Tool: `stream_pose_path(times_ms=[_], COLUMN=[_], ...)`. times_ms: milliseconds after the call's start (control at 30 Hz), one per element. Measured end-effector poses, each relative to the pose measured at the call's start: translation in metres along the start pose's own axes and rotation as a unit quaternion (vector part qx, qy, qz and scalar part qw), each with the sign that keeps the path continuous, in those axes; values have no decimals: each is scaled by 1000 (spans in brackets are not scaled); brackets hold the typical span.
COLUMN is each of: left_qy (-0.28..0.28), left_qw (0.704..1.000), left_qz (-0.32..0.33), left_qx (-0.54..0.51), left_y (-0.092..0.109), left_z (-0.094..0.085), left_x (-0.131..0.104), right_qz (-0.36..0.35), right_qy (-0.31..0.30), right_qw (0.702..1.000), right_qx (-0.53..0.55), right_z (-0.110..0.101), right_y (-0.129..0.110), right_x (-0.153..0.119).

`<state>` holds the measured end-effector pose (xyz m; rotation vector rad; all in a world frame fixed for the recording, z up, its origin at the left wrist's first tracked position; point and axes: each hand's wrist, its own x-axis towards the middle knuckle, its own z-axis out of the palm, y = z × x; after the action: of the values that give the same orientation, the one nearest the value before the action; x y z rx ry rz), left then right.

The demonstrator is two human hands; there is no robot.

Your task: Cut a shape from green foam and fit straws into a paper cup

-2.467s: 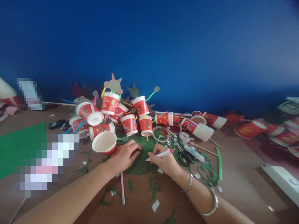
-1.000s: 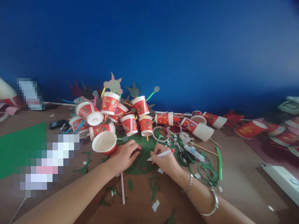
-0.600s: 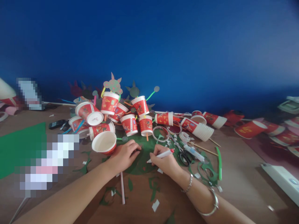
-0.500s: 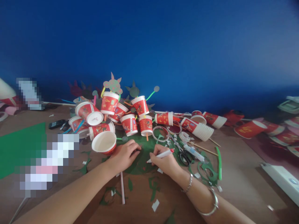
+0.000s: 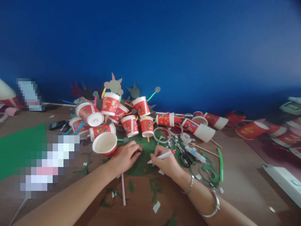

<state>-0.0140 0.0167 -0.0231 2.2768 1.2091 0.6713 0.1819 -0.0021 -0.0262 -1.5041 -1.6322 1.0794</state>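
Note:
A white marker [image 5: 166,155] with a red end is gripped by my right hand [image 5: 169,164]. Its tip points left and down at a dark green paper piece [image 5: 146,150] on the table. My left hand [image 5: 125,156] rests on the left side of that paper, fingers stretched out and slightly curved, holding nothing. Just beyond my left wrist a paper cup [image 5: 105,142] lies tilted, its white inside facing me. A striped straw [image 5: 123,191] lies below my left wrist. Black-handled scissors [image 5: 184,159] lie right of my right hand. Any drawn marks are too faint to make out.
Red paper cups with straws and paper animal heads [image 5: 113,85] are piled against the blue wall [image 5: 150,56]. To the right lie a cup stack [image 5: 199,128], a glue tube [image 5: 195,154], a green straw [image 5: 220,164] and a white box-like object [image 5: 284,183]. Green scraps [image 5: 155,190] lie in front.
The right hand and marker have shifted very slightly left. My left hand and the surrounding things look the same.

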Motion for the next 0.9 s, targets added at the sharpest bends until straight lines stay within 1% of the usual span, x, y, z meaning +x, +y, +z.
stream_pose_path(times_ms=[267, 900], left_qy=[-7, -13], left_qw=[1000, 1000], left_qz=[-2, -6], left_qx=[0, 4], left_y=[0, -1], left_z=[0, 1], left_x=[0, 0], right_qz=[1, 4], right_qy=[4, 11], right_qw=[1000, 1000], right_qx=[30, -2], right_z=[-1, 0], right_y=[1, 1], right_x=[2, 1])
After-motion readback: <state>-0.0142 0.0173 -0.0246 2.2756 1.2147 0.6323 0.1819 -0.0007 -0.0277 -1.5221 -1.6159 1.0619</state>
